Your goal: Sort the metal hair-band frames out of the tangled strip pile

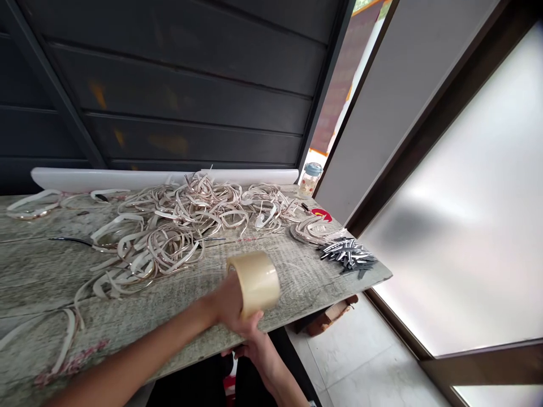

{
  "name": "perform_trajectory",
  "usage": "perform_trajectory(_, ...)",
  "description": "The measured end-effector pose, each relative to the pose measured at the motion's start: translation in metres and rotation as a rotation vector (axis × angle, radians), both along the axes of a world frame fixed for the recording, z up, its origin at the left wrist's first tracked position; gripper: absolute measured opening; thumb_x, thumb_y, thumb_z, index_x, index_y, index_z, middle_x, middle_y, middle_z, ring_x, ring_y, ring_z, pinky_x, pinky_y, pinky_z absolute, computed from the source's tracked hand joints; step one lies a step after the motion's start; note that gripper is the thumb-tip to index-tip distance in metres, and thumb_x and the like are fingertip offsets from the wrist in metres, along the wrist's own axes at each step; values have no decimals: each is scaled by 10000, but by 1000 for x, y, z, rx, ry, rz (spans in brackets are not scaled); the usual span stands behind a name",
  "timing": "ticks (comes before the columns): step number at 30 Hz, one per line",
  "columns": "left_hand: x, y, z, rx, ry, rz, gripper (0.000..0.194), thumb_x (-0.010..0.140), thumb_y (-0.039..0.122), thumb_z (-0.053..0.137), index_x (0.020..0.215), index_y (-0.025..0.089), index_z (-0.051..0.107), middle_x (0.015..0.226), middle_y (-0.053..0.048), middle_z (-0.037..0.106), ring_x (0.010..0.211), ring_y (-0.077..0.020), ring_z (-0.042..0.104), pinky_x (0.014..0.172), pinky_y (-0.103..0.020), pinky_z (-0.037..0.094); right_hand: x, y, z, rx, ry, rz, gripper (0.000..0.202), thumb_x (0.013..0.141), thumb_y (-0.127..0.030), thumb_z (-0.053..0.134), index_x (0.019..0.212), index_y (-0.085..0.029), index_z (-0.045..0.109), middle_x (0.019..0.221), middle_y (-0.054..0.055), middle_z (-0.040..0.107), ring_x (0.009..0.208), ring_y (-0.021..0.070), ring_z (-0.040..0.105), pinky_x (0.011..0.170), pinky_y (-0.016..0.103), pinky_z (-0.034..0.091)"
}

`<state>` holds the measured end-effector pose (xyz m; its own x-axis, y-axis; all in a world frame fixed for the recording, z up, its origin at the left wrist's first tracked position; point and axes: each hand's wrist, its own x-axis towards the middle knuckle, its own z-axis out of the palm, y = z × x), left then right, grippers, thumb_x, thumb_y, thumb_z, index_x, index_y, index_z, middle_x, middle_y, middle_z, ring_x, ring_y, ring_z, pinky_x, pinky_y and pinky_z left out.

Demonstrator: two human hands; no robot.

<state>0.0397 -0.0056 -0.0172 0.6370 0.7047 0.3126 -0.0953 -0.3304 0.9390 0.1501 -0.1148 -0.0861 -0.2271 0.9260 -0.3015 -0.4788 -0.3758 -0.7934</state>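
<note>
A wide roll of clear yellowish tape (259, 282) is held over the table's front edge. My left hand (231, 302) grips it from the left, its fingers partly hidden inside the roll. Just below the roll, my right hand (259, 349) is close against my left hand, its fingers mostly hidden under the table edge; whether it holds anything cannot be made out. Behind the roll lies a big tangle of pale curved strips (199, 203). To the right sit a neater bundle of curved strips (311, 230) and a pile of short black-and-white strips (348, 254).
The weathered wooden table (297, 282) ends at a corner on the right. A white roll (106, 180) lies along the dark panelled wall. At the back right stand a blue-lidded bottle (311, 176) and a red round item (321, 215). A cardboard box (333, 316) is beneath the table.
</note>
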Motion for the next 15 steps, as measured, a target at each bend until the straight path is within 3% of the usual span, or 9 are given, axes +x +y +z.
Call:
perform_trajectory(2, 5, 8, 8, -159, -47, 39, 320, 694, 472, 723, 823, 180, 745, 771, -98, 726, 794, -330, 683, 806, -468, 538, 0, 0, -1, -7, -10, -10, 493, 738, -545, 672, 903, -80, 675, 726, 108, 703, 637, 204, 662, 608, 273, 409)
perform_trajectory(4, 2, 19, 15, -259, -162, 143, 471, 838, 557, 491, 984, 160, 696, 817, -103, 726, 755, -300, 692, 688, -439, 561, 0, 0, -4, -15, -25, -24, 505, 716, -545, 682, 895, -73, 671, 703, 111, 700, 622, 203, 656, 605, 275, 411)
perform_trajectory(6, -6, 27, 19, -347, -353, 308, 501, 843, 560, 410, 1028, 161, 649, 818, -93, 732, 746, -285, 702, 651, -412, 569, -2, -1, -7, -19, -29, -26, 532, 714, -570, 676, 904, -73, 665, 701, 115, 704, 627, 205, 656, 600, 274, 412)
perform_trajectory(8, -14, 31, 22, -441, -531, 497, 447, 780, 536, 477, 968, 168, 645, 786, -79, 742, 756, -279, 713, 686, -390, 575, -4, -1, -10, -13, -35, -41, 530, 719, -583, 683, 900, -86, 652, 694, 109, 707, 635, 203, 658, 605, 272, 418)
perform_trajectory(10, -19, 31, 22, -488, -582, 602, 421, 729, 525, 520, 907, 167, 655, 765, -77, 750, 798, -292, 725, 749, -390, 576, -6, -3, -12, -24, -57, -84, 525, 713, -595, 709, 883, -103, 636, 690, 101, 711, 645, 200, 663, 615, 269, 427)
perform_trajectory(15, -19, 28, 13, -518, -447, 538, 521, 661, 570, 619, 905, 115, 692, 806, -126, 767, 885, -353, 728, 843, -446, 557, 0, -9, -18, -31, -113, -104, 595, 743, -713, 649, 799, -121, 656, 694, 106, 727, 671, 198, 664, 643, 273, 439)
